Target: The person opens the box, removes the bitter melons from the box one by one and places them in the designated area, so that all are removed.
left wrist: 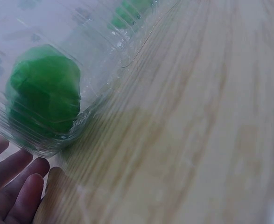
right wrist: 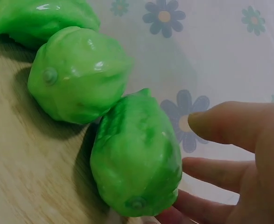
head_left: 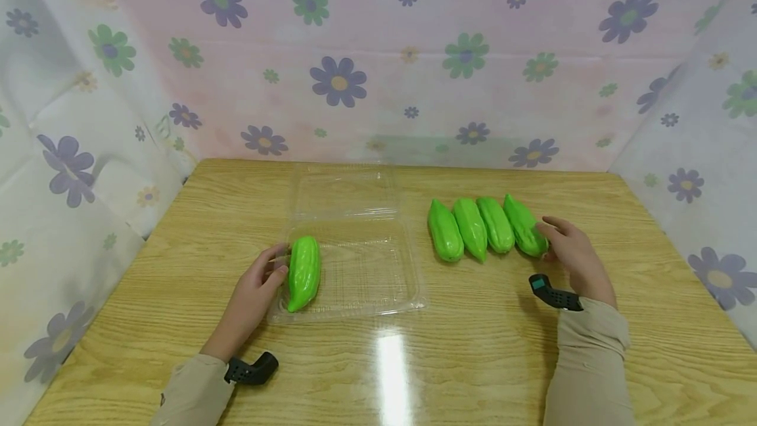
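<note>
A clear plastic clamshell box [head_left: 367, 275] lies unfolded on the table, its lid [head_left: 345, 192] laid back behind the tray. One glossy green gourd [head_left: 304, 273], ridged and pointed, lies along the tray's left side. Beside that left wall is my left hand [head_left: 257, 291], fingers loosely bent, holding nothing; in the left wrist view the fingertips [left wrist: 27, 186] are close to the box's outside. My right hand [head_left: 576, 255] is at the rightmost gourd [head_left: 525, 227] of a row. In the right wrist view its thumb stands off that gourd [right wrist: 137, 158], while lower fingers touch or nearly touch its side.
Further left in the row lie three more green gourds, among them the leftmost one [head_left: 445, 232], right of the box. Flowered cloth [head_left: 378, 84] hangs behind and at both sides of the wooden table [head_left: 473, 347]. Each wrist wears a black camera mount, such as the right one [head_left: 556, 294].
</note>
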Available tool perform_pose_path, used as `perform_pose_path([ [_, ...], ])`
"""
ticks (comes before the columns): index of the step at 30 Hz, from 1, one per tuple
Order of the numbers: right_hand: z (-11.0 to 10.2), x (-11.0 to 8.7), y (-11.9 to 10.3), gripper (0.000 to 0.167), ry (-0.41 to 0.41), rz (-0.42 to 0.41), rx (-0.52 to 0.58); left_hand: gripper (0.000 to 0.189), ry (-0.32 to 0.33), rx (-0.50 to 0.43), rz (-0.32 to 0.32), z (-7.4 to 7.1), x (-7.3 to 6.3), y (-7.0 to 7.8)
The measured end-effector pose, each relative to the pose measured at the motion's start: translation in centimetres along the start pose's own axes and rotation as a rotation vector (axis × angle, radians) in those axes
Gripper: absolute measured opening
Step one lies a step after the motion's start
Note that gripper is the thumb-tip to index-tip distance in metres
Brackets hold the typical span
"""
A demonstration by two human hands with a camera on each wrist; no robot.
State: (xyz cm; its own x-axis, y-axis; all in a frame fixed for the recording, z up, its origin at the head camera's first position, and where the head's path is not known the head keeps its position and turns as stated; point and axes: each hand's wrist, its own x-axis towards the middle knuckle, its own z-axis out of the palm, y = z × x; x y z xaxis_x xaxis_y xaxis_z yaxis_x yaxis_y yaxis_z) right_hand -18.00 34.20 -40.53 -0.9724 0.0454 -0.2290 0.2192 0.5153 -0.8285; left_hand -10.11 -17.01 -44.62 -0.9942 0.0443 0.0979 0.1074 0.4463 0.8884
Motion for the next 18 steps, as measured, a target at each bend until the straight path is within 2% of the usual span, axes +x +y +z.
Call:
perform_pose_path([
  [5, -0.1, -0.6, -0.5, 0.077, 0.100, -0.016, 0.099, 0.044, -0.003, 0.000, -0.002, 0.0, -0.1, 0.0],
  [11, -0.3, -1.0, -1.3, 0.061, 0.226, -0.048, 0.248, 0.043, -0.002, -0.002, -0.004, 0.0, -0.1, 0.1],
  [13, -0.2, -1.0, -1.6, 0.058, 0.227, -0.072, 0.284, 0.043, -0.003, -0.001, 0.000, 0.0, 0.0, 0.1],
  [18, 0.6, -0.9, -2.6, 0.052, 0.154, -0.123, 0.347, 0.045, 0.000, 0.007, 0.003, -0.1, 0.0, 0.0],
])
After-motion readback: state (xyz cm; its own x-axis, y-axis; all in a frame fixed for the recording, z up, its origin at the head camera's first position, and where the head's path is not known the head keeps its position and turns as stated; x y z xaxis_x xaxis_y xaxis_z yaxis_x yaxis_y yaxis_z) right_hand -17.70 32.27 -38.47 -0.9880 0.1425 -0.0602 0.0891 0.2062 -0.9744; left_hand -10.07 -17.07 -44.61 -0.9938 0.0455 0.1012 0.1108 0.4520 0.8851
